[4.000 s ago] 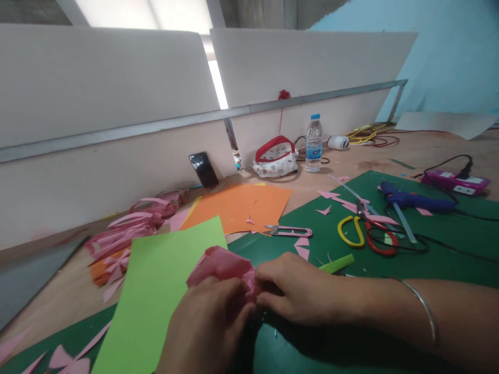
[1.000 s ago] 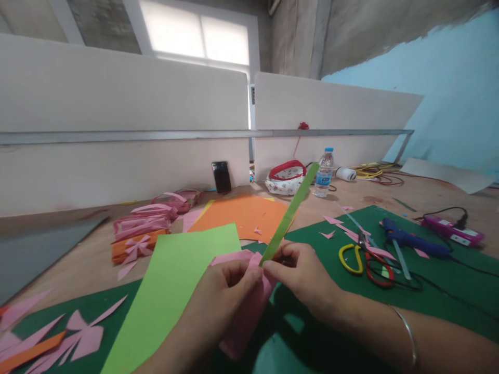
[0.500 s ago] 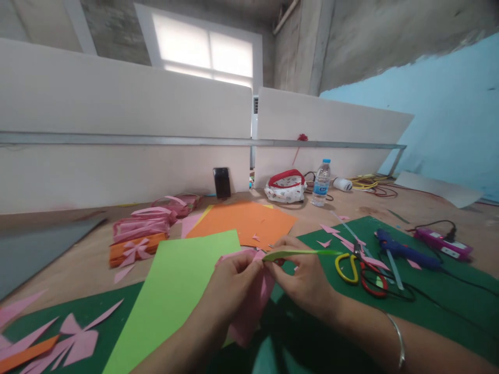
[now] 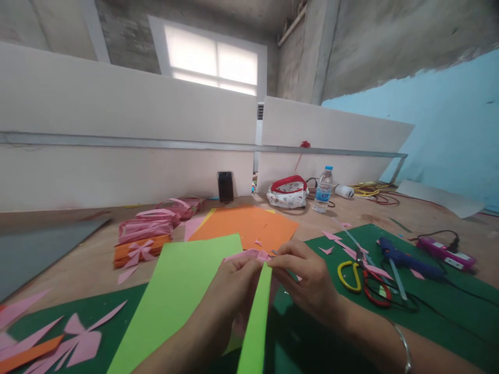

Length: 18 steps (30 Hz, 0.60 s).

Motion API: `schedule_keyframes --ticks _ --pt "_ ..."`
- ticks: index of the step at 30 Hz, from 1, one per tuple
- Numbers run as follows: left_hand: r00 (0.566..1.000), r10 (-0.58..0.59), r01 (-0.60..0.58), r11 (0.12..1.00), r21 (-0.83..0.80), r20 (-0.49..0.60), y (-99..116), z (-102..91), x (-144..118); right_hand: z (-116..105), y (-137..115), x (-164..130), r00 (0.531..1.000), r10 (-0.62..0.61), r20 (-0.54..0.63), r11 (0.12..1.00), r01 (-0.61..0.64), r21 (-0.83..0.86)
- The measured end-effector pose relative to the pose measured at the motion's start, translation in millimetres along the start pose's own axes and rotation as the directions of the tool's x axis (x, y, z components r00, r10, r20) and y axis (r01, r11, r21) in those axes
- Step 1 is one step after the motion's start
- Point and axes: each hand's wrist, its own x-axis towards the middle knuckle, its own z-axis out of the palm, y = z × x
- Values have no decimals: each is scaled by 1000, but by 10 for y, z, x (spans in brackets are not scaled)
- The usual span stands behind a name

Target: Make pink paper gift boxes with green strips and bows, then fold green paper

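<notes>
My left hand and my right hand meet over the green cutting mat, both pinching a folded pink paper piece. A light green paper strip hangs from the pinch point down toward me, between the two hands. My right wrist wears a thin metal bangle. Most of the pink piece is hidden behind my fingers and the strip.
A light green sheet and orange sheets lie left and ahead. Scissors, a blue glue gun, a water bottle, a pouch, a phone, pink paper bows and scraps surround them.
The green strip pointed up and right, swung flat to the right, and now hangs down toward me. The pink piece was raised from the mat into both hands' fingertips.
</notes>
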Motion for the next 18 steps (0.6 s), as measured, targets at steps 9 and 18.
schedule_keyframes --ticks 9,18 --pt "1000 -19 20 997 -72 19 65 75 -97 -35 24 -1 990 -125 60 977 134 -167" --pt "997 49 -57 990 127 68 13 3 -63 -88 -18 30 984 144 103 977 -158 144"
